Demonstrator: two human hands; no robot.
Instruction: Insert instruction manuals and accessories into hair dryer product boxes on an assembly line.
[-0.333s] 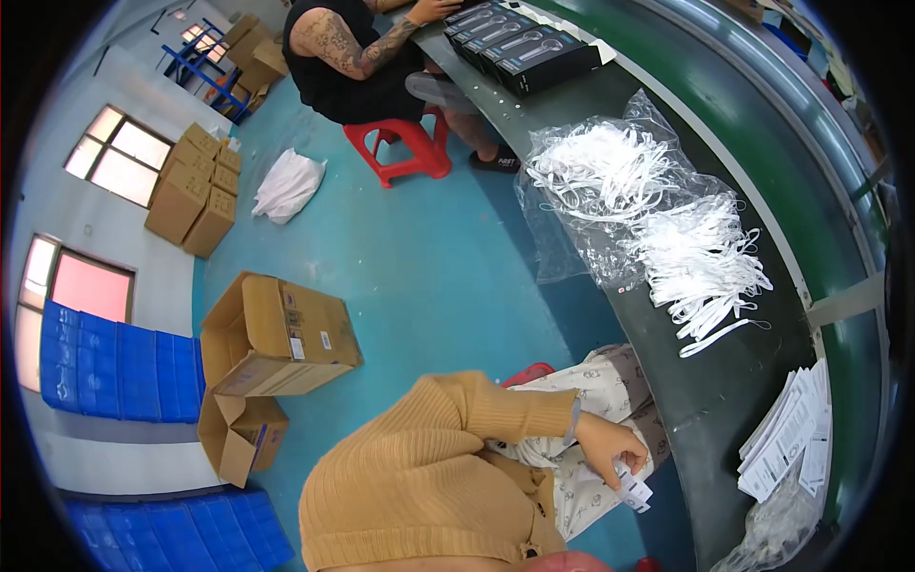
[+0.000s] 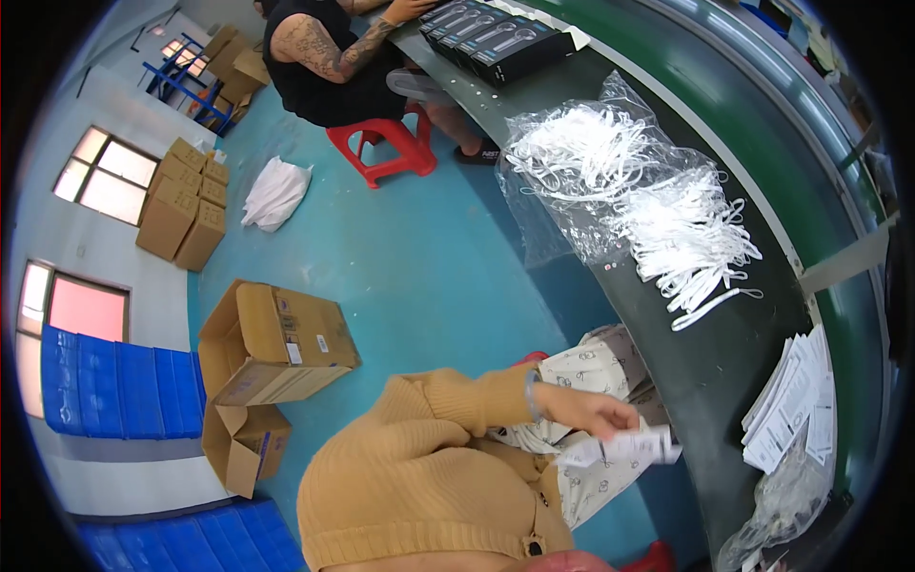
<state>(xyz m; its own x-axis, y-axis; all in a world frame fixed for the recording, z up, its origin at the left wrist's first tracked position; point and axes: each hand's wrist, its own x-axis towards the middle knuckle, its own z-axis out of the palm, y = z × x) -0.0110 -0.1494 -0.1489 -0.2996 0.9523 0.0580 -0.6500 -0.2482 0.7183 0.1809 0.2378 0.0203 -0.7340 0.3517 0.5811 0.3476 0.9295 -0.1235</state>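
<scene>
My left hand (image 2: 593, 414) is closed on a folded white paper leaflet (image 2: 624, 447), its fingers pinching the upper edge. The leaflet is smeared by motion and hangs over my lap, beside the edge of the dark green workbench (image 2: 681, 400). A fanned stack of printed white leaflets (image 2: 789, 405) lies on the bench to the right. Farther up the bench is a big heap of white wrist straps (image 2: 681, 234), partly on a clear plastic bag (image 2: 543, 224). My right hand is not in view.
A co-worker in black (image 2: 329, 62) sits on a red stool (image 2: 386, 153) near several black boxes (image 2: 500, 43). Open cardboard cartons (image 2: 286, 338) and blue crates (image 2: 124, 381) stand at the left. A crumpled plastic bag (image 2: 777, 505) lies below the leaflet stack.
My left hand has shifted up and slightly left, and the leaflet in it now shows longer and more level. The whole view has turned a little.
</scene>
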